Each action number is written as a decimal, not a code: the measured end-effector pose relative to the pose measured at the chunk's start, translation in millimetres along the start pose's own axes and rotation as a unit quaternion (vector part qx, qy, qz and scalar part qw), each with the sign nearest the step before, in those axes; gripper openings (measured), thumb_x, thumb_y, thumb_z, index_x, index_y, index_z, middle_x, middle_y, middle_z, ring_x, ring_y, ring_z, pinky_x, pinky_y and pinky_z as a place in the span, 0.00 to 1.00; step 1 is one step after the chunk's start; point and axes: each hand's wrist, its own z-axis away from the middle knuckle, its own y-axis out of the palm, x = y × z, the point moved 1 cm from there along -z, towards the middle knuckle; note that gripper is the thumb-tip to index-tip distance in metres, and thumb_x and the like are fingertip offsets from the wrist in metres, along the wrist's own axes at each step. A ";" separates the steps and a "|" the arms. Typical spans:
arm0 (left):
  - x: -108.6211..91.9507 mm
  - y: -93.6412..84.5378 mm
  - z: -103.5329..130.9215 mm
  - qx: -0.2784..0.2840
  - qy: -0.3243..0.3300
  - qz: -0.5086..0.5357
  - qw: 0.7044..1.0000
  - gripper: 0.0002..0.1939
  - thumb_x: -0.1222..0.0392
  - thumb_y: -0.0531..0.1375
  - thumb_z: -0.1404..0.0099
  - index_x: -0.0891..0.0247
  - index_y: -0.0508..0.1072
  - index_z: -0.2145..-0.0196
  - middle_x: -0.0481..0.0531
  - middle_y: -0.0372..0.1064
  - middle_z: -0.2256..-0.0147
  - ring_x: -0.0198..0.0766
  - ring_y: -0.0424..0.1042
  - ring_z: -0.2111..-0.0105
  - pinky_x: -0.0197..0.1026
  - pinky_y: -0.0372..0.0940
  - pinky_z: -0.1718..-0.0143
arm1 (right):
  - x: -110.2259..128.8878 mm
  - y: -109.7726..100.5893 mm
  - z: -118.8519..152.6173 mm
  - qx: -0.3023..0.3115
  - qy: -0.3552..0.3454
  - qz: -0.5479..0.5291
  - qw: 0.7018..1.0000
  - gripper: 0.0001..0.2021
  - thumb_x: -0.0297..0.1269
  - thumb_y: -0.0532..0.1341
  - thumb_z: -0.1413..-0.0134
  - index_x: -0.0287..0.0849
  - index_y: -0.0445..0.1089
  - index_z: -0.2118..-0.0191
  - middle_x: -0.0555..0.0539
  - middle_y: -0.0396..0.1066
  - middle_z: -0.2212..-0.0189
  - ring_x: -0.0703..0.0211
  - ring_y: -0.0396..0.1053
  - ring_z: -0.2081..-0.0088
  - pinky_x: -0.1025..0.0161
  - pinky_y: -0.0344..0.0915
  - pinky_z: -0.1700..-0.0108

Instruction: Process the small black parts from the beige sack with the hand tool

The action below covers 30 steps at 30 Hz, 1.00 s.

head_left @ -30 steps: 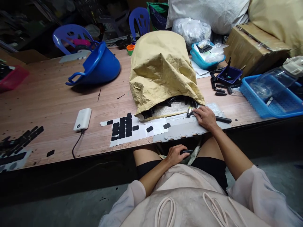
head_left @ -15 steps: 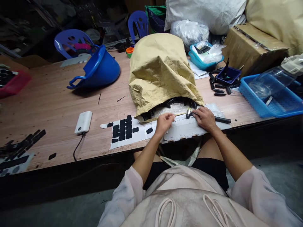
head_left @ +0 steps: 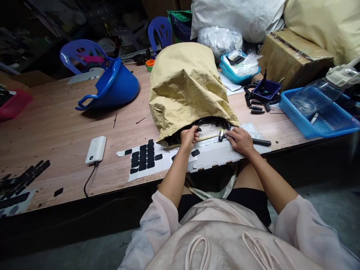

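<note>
At the mouth of a yellow-beige sack [head_left: 188, 82], my left hand [head_left: 189, 137] is closed on a small black piece [head_left: 199, 129] whose tip shows past the fingers. More black pieces lie in the shadow inside the sack. My right hand [head_left: 241, 140] is wrapped round a small hammer [head_left: 261, 142] with a dark handle, its head pointing left over a white cardboard sheet [head_left: 219, 153] at the table's front edge. Left of that sheet, a white backing sheet [head_left: 161, 165] carries rows of black stickers [head_left: 143, 154].
A white power bank [head_left: 96, 150] with a cable and a tipped blue tub [head_left: 118, 84] are on the left. To the right are a blue basket [head_left: 298, 120], a purple tray [head_left: 267, 90] with loose black parts, and a cardboard box [head_left: 292, 60]. The table's front edge is close.
My left hand has moved from over the cardboard to the sack's mouth and now grips a black piece. One loose sticker has shifted right. My right hand keeps the hammer.
</note>
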 end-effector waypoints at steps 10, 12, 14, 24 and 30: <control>29.3 -19.2 48.6 0.250 -0.108 0.109 0.956 0.12 0.53 0.67 0.41 0.63 0.71 0.70 0.50 0.75 0.72 0.30 0.71 0.79 0.30 0.58 0.82 | 0.1 -0.4 0.4 0.000 0.009 -0.007 1.000 0.13 0.39 0.58 0.32 0.48 0.79 0.50 0.42 0.74 0.61 0.48 0.67 0.56 0.53 0.63 0.53; 34.3 -20.0 51.6 0.265 -0.107 0.101 0.953 0.12 0.54 0.68 0.41 0.64 0.72 0.69 0.51 0.76 0.72 0.31 0.73 0.77 0.31 0.62 0.79 | 0.2 -0.5 0.3 0.001 0.010 -0.006 1.000 0.13 0.38 0.59 0.33 0.48 0.79 0.50 0.42 0.74 0.60 0.47 0.67 0.55 0.54 0.63 0.53; 38.5 -20.6 51.8 0.276 -0.075 0.066 0.956 0.13 0.54 0.70 0.43 0.64 0.73 0.68 0.51 0.76 0.71 0.32 0.74 0.76 0.31 0.64 0.77 | 0.4 -0.5 0.1 0.002 0.011 -0.004 1.000 0.12 0.38 0.59 0.33 0.48 0.79 0.50 0.42 0.74 0.60 0.47 0.67 0.55 0.54 0.62 0.53; 46.7 -17.1 37.6 0.118 0.287 -0.304 0.901 0.07 0.64 0.71 0.42 0.60 0.82 0.64 0.48 0.72 0.65 0.36 0.70 0.68 0.40 0.66 0.63 | -0.2 -0.1 0.1 0.002 0.009 -0.006 1.000 0.13 0.39 0.59 0.33 0.48 0.79 0.51 0.43 0.74 0.60 0.48 0.66 0.55 0.54 0.62 0.53; 56.0 -19.7 35.0 0.110 0.328 -0.362 0.866 0.11 0.62 0.72 0.40 0.57 0.83 0.58 0.49 0.73 0.61 0.39 0.72 0.64 0.42 0.67 0.60 | 0.5 -0.8 0.8 0.008 0.012 -0.003 1.000 0.13 0.38 0.59 0.33 0.47 0.79 0.50 0.42 0.73 0.60 0.48 0.66 0.55 0.54 0.62 0.53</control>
